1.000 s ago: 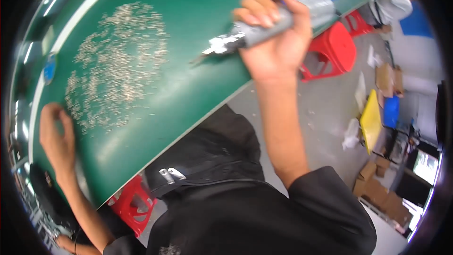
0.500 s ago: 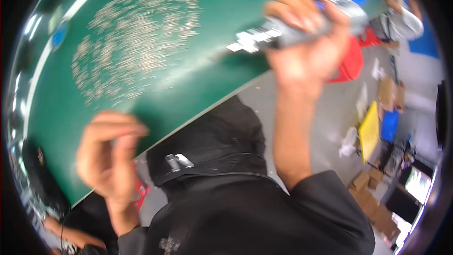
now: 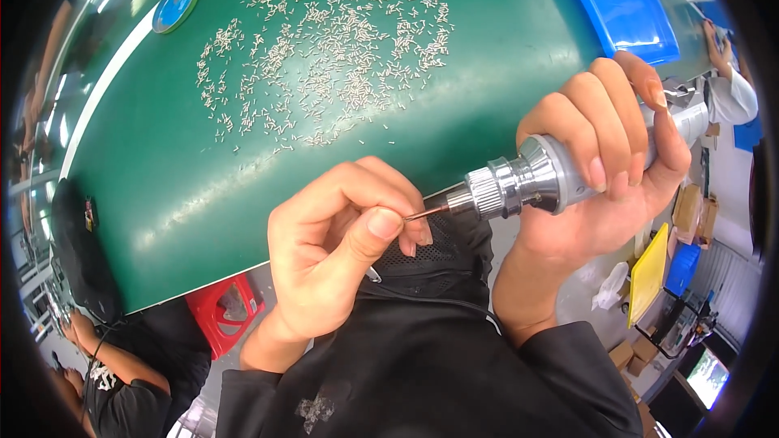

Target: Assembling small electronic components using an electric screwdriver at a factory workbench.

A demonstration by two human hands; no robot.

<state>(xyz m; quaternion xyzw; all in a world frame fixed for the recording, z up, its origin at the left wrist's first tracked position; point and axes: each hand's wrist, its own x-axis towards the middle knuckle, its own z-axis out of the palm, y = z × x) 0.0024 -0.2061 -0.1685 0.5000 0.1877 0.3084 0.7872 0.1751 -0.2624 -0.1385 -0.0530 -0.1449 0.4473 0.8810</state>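
My right hand [image 3: 604,154] is wrapped round the grey barrel of an electric screwdriver [image 3: 531,178], which lies nearly level above the table's near edge, its metal nose pointing left. A thin coppery bit [image 3: 428,212] sticks out of the chuck. With thumb and forefinger, my left hand [image 3: 345,243] pinches the tip of this bit. Whether a small screw sits between those fingertips is hidden. Beyond my hands, a great many small silvery screws or pins [image 3: 345,53] lie scattered over the green table [image 3: 178,219].
A blue tray [image 3: 625,12] stands at the far right of the table. At the far left lies a round dish with blue contents [image 3: 175,6]. Left of me are a red stool [image 3: 227,312] and a co-worker's arm [image 3: 122,357]. Another person's sleeve [image 3: 732,97] shows at the right.
My left hand has moved right and up to the screwdriver's bit. My right hand has brought the screwdriver lower and nearer. The view has shifted, and the earlier picture is blurred.
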